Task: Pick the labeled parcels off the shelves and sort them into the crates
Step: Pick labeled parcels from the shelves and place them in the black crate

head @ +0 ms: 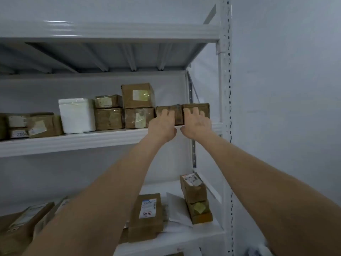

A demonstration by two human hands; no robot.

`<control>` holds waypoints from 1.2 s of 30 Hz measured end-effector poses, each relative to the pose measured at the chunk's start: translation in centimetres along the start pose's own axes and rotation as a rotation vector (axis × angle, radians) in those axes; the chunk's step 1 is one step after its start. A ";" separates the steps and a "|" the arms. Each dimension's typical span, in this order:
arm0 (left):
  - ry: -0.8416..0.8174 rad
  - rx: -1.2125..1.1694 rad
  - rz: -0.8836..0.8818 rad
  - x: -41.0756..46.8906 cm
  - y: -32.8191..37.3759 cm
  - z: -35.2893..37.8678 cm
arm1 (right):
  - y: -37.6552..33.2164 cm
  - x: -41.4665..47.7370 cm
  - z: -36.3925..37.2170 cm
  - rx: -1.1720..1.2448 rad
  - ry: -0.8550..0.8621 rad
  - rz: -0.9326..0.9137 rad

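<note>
Two small brown cardboard parcels stand side by side at the right end of the upper shelf [77, 143]. My left hand [162, 124] lies on the front of the left parcel [175, 112], fingers spread over its top edge. My right hand [196, 122] lies the same way on the right parcel [203, 109]. Whether the fingers hook behind the parcels is hidden. Both arms reach up from below.
Further left on the same shelf stand stacked brown parcels [138, 105] with labels and a white box [76, 115]. The lower shelf [184, 237] holds labeled parcels [147, 213], a stack [196, 198] and a white envelope. The white upright post [226, 108] stands right of my hands.
</note>
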State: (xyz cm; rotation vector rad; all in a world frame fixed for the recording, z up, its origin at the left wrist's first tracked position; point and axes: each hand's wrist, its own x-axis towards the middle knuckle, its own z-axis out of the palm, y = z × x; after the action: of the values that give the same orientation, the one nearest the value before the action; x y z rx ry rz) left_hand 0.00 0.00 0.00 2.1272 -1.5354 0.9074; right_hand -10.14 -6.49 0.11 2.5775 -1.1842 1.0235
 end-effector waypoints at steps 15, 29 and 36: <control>-0.005 -0.535 -0.338 9.3 6.0 2.6 | 9.0 7.6 0.2 0.443 -0.129 0.143; 0.151 -1.096 -0.610 7.7 7.5 0.6 | 10.4 5.8 -1.3 0.757 0.057 0.251; 0.032 -1.225 -0.728 4.8 6.3 0.4 | 10.8 3.9 -1.7 0.767 0.005 0.372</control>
State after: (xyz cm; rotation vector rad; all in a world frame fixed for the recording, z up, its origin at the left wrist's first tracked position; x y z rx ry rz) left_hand -4.85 -5.75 2.54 1.4496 -0.7596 -0.2519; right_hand -16.94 -15.74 2.18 2.9177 -1.5402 1.8715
